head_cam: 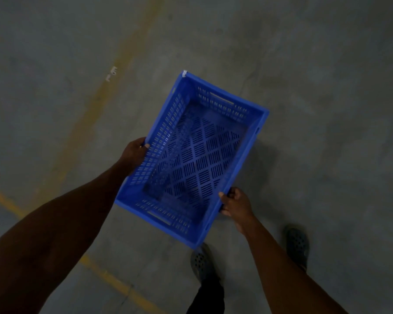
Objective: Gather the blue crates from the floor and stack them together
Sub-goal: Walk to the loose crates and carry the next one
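Observation:
One blue crate (192, 159) with slotted walls and a slotted bottom is held in the air above the concrete floor, its open top facing me and nothing inside it. My left hand (134, 155) grips the rim of its left long side. My right hand (235, 203) grips the rim of the right long side near the close corner. A small white scrap sticks to the crate's far corner. No other crate is in view.
Grey concrete floor (315, 87) all around, with worn yellow painted lines (114, 71) running up the left and across the lower left. My two feet in dark perforated clogs (296, 245) stand just below the crate.

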A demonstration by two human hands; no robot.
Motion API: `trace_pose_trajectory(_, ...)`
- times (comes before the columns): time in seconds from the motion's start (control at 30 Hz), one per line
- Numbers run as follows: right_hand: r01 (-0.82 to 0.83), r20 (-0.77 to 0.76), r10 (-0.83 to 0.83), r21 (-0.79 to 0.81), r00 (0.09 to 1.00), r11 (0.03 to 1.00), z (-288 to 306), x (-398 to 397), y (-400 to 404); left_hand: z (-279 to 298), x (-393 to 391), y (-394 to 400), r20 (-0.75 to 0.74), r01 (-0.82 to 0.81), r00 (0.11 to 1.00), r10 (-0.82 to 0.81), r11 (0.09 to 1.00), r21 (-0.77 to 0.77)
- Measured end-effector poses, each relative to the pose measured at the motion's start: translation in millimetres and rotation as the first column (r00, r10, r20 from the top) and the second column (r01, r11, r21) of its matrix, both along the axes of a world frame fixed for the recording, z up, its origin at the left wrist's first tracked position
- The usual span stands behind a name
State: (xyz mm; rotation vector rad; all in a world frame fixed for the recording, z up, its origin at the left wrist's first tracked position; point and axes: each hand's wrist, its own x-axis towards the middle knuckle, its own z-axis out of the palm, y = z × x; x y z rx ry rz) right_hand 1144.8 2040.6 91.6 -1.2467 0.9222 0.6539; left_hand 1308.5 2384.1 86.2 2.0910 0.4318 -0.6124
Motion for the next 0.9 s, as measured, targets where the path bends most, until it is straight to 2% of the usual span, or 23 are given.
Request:
trace_pose_trajectory(0.43,0.036,0.064,-0.034,-0.037,0.997,0.999,-7,-12,-2,0,-2,-11,0.032,-0.065,0.997,0.067,0.996,-0.068)
trace_pose_trajectory(0.67,0.062,0.062,-0.059,-0.043,0.996,0.997,-6,-9,-1,6,4,-22,0.055,-0.033,0.998,0.036,0.998,-0.05)
trace_pose_trajectory(0.9,0.058,0.09,-0.048,-0.115,0.995,0.992,-8,1,-13,19,8,-40,0.074,0.008,0.997,-0.003,0.997,-0.071)
